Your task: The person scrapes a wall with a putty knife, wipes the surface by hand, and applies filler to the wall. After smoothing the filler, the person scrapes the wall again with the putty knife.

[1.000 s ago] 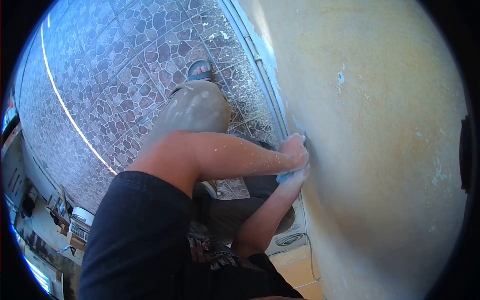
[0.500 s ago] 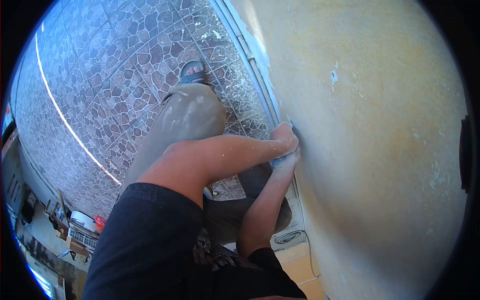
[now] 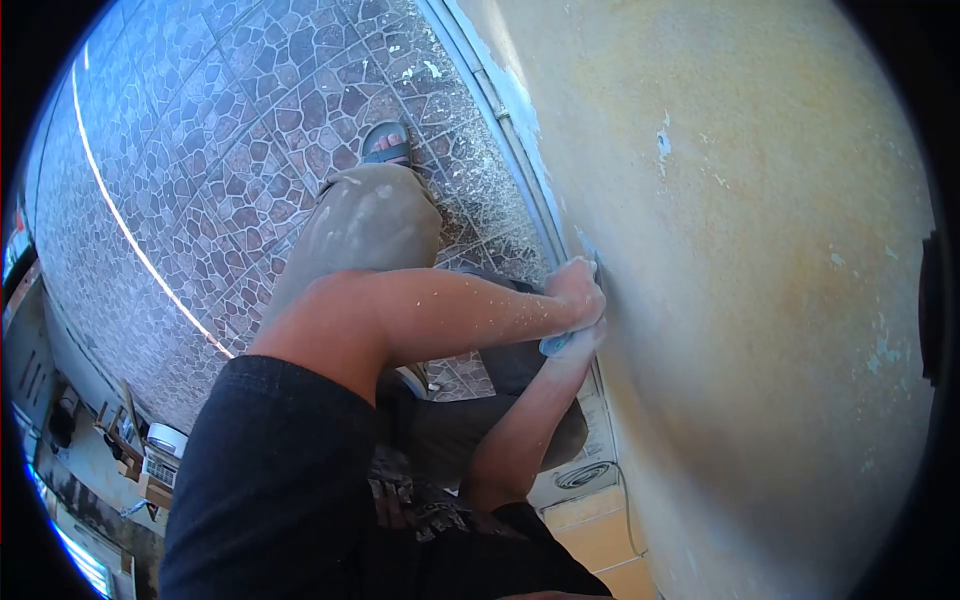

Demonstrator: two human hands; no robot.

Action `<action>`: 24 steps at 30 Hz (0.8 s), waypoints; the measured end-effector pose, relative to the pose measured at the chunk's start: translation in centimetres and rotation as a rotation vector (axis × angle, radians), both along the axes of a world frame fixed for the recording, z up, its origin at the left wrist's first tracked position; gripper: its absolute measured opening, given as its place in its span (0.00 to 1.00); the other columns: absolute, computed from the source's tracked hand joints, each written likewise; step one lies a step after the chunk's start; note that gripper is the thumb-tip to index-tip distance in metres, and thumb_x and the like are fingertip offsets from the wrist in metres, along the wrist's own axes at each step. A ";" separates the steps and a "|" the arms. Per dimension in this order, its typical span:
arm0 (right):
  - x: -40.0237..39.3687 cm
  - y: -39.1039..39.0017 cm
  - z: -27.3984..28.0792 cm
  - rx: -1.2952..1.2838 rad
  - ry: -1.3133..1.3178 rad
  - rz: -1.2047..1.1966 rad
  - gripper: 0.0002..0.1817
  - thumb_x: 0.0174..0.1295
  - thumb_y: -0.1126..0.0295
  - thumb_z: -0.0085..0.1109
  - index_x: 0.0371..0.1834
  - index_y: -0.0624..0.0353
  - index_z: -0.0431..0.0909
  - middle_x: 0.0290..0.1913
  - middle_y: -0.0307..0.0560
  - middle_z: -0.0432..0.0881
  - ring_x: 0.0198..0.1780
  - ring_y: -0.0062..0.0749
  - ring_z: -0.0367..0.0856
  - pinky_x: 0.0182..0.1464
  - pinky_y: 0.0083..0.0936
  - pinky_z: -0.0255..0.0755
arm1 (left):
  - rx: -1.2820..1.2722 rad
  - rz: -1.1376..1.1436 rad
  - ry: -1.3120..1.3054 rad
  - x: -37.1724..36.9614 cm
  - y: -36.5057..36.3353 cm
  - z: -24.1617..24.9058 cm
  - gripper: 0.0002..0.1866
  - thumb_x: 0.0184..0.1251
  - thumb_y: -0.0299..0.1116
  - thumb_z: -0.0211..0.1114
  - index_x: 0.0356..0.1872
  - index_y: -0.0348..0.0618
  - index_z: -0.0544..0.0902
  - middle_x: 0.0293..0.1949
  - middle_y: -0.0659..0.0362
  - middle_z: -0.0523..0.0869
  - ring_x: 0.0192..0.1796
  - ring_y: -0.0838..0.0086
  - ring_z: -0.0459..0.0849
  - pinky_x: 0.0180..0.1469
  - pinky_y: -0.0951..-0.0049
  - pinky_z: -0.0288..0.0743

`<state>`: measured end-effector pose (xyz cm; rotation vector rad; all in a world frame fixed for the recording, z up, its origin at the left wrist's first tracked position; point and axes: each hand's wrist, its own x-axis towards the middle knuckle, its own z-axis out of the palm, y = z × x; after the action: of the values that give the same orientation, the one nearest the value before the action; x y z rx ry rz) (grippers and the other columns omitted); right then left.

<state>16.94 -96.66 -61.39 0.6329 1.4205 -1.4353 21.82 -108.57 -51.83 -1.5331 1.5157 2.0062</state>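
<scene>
My left hand (image 3: 576,291), dusted white, is closed at the foot of the yellowish wall (image 3: 760,330). Just below it in view, my right hand (image 3: 584,342) is also closed, pressed close to the left one. Both seem wrapped round one hand scraper, whose blue-green handle end (image 3: 555,345) pokes out by the right hand. A thin dark edge, probably its blade, shows beyond the left knuckles against the wall. Most of the tool is hidden by my fingers. A pale blue patch (image 3: 586,242) of wall shows just beyond the hands.
Grey pipes (image 3: 515,150) run along the wall's base. Pale flakes (image 3: 470,170) litter the patterned tile floor (image 3: 260,150). My sandalled foot (image 3: 387,143) and bent knee (image 3: 375,215) are beside the wall. A coiled cable (image 3: 585,474) lies near my other knee. Boxes and clutter (image 3: 155,470) stand at lower left.
Both hands have shifted slightly down in view along the wall, towards my body, with the scraper. More of the pale blue patch beyond them now shows.
</scene>
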 end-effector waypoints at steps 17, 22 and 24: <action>0.8 -1.8 12.8 0.205 0.289 0.135 0.23 0.73 0.59 0.38 0.60 0.66 0.71 0.52 0.55 0.79 0.52 0.43 0.81 0.54 0.36 0.76 | -0.064 -0.015 -0.030 -0.3 0.4 -0.1 0.18 0.59 0.28 0.52 0.48 0.34 0.81 0.49 0.41 0.82 0.54 0.47 0.80 0.60 0.57 0.72; 1.3 -1.2 14.8 0.161 0.287 0.092 0.24 0.72 0.59 0.39 0.61 0.67 0.69 0.53 0.56 0.77 0.54 0.44 0.79 0.56 0.37 0.74 | -0.041 0.013 0.205 1.7 1.0 7.1 0.12 0.60 0.27 0.52 0.42 0.35 0.79 0.46 0.44 0.80 0.53 0.47 0.78 0.56 0.54 0.72; 1.6 -1.3 15.5 0.144 0.290 0.075 0.24 0.72 0.59 0.39 0.62 0.67 0.68 0.54 0.57 0.77 0.55 0.44 0.79 0.57 0.37 0.74 | -0.036 0.016 0.278 1.8 1.3 7.3 0.12 0.61 0.26 0.51 0.43 0.35 0.79 0.46 0.44 0.79 0.53 0.47 0.78 0.56 0.54 0.72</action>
<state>18.52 -97.96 -45.89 0.4677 1.7676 -1.4153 23.62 -107.30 -44.54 -1.3253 1.6492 2.2910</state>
